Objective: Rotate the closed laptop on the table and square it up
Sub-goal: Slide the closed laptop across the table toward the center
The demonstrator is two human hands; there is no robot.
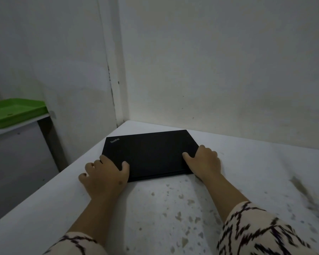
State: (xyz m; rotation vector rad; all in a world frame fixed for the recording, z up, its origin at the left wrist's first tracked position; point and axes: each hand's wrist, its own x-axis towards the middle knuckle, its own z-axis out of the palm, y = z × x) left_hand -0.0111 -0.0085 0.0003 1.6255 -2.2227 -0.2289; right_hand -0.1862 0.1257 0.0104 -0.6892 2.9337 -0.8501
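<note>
A closed black laptop (151, 151) lies flat on the white table (247, 172), close to the far corner where two walls meet. Its lid logo sits at the far left corner. My left hand (104, 176) grips the near left corner, thumb on the lid and fingers along the left edge. My right hand (203, 161) holds the near right corner, thumb on the lid and fingers wrapped over the right side. The laptop's front edge runs roughly across the view, slightly angled.
The table surface is stained and speckled in front of the laptop. Walls stand just behind and left of the laptop. A green tray (13, 112) rests on a lower shelf at the far left, beyond the table's left edge.
</note>
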